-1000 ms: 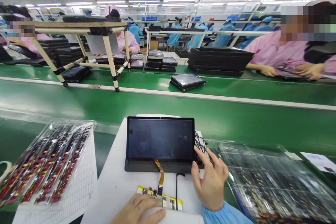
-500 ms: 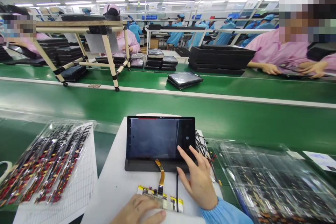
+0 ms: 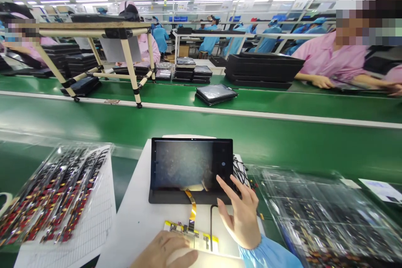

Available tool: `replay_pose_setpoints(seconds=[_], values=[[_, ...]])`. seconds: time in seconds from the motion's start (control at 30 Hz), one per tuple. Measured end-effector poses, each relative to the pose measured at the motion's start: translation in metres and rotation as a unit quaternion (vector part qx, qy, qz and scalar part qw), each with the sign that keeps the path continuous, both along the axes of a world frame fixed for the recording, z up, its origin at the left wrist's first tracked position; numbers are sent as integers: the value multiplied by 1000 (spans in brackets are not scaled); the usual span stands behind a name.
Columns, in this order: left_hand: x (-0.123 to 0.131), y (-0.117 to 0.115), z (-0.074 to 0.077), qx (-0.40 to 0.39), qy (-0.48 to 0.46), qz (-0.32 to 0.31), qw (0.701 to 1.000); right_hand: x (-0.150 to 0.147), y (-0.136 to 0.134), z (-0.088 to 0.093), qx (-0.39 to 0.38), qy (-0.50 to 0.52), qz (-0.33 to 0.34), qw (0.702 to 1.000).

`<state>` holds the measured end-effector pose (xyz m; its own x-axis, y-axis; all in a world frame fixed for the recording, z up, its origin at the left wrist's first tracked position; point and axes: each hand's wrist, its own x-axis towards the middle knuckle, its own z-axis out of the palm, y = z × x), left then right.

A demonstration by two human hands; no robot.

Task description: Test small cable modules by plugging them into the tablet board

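Note:
A black tablet (image 3: 185, 165) stands tilted on a white board (image 3: 132, 217), its screen showing a grey, mottled picture. An orange flex cable (image 3: 192, 209) runs from its lower edge to a yellow-edged circuit board (image 3: 205, 238). My right hand (image 3: 241, 211) hovers at the tablet's lower right corner, fingers spread, holding nothing. My left hand (image 3: 168, 251) lies over the near side of the circuit board beside a brightly lit white surface (image 3: 216, 261); what is under its palm is hidden. A black cable (image 3: 211, 228) passes between my hands.
A clear tray of red and black parts (image 3: 53, 192) lies left on a printed sheet (image 3: 97, 217). Another clear tray (image 3: 329, 217) is at right. Across the green belt (image 3: 282, 138) are stacked black trays (image 3: 264, 69), a tablet stack (image 3: 216, 93), a pipe-frame stand (image 3: 129, 67) and people in pink.
The tablet's picture has changed from dark to a brighter, mottled one. Light now falls on the white surface by my left hand. My right hand has shifted slightly right. The far tablet stack moved left.

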<state>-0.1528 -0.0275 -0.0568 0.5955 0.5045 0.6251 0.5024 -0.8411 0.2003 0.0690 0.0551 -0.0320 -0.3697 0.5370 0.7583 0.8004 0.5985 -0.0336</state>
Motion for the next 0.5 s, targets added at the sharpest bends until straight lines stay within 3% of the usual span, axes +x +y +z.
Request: replay_pose_setpoints(seconds=[0.23, 0.5], values=[[2, 2, 14, 9, -12, 0, 1000, 1, -1, -1, -12, 11, 1, 1000], [-3, 0, 16, -36, -11, -21, 999, -3, -2, 6, -12, 20, 6, 1000]])
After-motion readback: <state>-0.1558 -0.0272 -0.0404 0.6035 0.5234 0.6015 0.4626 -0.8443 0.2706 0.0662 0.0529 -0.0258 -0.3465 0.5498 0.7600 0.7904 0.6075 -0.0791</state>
